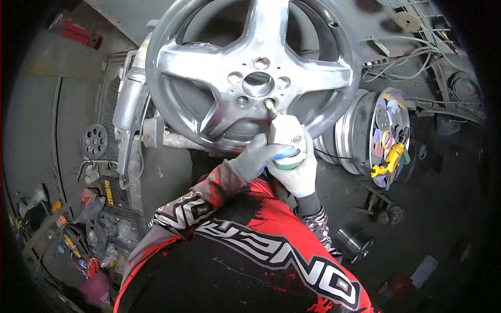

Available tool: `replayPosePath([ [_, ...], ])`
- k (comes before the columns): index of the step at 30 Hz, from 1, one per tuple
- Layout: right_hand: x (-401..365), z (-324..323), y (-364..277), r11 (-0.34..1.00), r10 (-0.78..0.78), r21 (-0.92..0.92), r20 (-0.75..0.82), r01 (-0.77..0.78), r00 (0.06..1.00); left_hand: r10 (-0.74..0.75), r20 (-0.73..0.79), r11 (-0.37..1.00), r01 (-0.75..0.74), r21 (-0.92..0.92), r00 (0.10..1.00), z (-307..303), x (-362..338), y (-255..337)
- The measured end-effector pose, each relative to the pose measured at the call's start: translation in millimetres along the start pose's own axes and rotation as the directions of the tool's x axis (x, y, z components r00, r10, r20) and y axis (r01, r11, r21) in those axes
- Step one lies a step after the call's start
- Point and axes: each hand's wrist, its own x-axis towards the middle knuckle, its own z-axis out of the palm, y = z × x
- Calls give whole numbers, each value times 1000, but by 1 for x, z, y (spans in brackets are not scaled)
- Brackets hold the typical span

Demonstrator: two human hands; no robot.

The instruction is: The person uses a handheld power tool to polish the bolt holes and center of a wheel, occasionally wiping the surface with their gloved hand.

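A large silver wheel rim (255,62) with wide spokes stands mounted in front of me. Both my hands, in gloves, are around a white handheld power tool (286,130) below the hub. My left hand (255,156), in a grey glove with blue fingertips, wraps the tool's left side. On the right side, my right hand (300,169) in a white glove grips the tool body from below. The tool's yellowish tip (269,105) is at the bolt hole just below and right of the centre bore.
A grey machine arm (131,101) is left of the rim. To the right, another rim (352,133) lies with sanding discs and a yellow power tool (390,160) on it. Cables (425,60) hang at upper right; tools and bags (96,229) clutter the lower left.
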Motion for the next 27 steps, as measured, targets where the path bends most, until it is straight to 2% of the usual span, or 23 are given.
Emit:
replayPosePath([
  [2,2,1,-3,999,25,24,1,-25,1000,-5,-3,1000,5,22,1000,0,-3,7],
  [4,0,2,-2,998,-51,47,-35,53,998,-12,-12,999,13,46,1000,-1,-2,8],
  [5,0,1,-5,996,-87,-3,-60,87,994,-15,-22,998,16,60,1000,-2,1,3],
  [6,0,-1,-5,997,-76,6,-71,77,995,-21,-31,997,23,74,999,-2,2,1],
  [7,-2,-3,-4,999,-42,14,-38,42,998,305,128,799,-326,505,944,2,-2,3],
  [8,-3,-4,-4,1000,-8,23,-9,8,1000,283,139,799,-314,513,949,-1,0,0],
  [9,-3,-5,-2,996,35,86,10,-36,999,137,-3,954,-131,270,991,-1,3,-3],
  [10,-2,-4,0,994,47,99,-10,-46,999,-50,-106,999,49,-15,993,-2,5,-5],
  [12,0,0,6,988,65,139,26,-68,998,-64,-103,998,66,10,993,-8,1,1],
  [13,-3,6,13,981,57,185,18,-60,998,170,14,885,-159,437,985,-11,0,6],
  [14,-4,9,17,977,67,205,-4,-64,998,321,228,559,-379,738,919,-14,1,11],
  [15,-4,12,16,985,-78,151,-79,89,994,331,313,402,-433,807,890,-16,1,15],
  [16,-6,16,15,970,-217,81,-145,230,965,353,263,430,-405,807,898,-24,-3,7],
  [17,-11,23,18,973,-85,200,-157,116,984,178,48,863,-179,472,983,-36,-6,-3],
  [18,-11,22,17,972,-64,213,-181,103,981,-102,-67,994,100,-33,993,-48,-9,-12],
  [20,-9,13,13,980,-128,133,-156,149,979,-157,-111,987,151,-57,981,-60,-14,-21],
  [21,-12,11,11,991,-56,114,-113,69,992,-176,-89,975,161,-153,980,-61,-15,-21],
  [22,-13,8,8,991,-33,124,-135,50,990,-192,-68,954,169,-249,979,-60,-15,-22],
  [24,-13,2,2,997,56,60,-8,-56,998,-205,-113,951,170,-258,972,-55,-18,-22],
  [26,-11,3,3,990,86,112,-4,-85,996,-137,-14,951,127,-281,991,-51,-19,-18],
  [27,-11,6,6,984,78,158,10,-78,997,-154,-48,957,136,-254,987,-45,-19,-14],
])
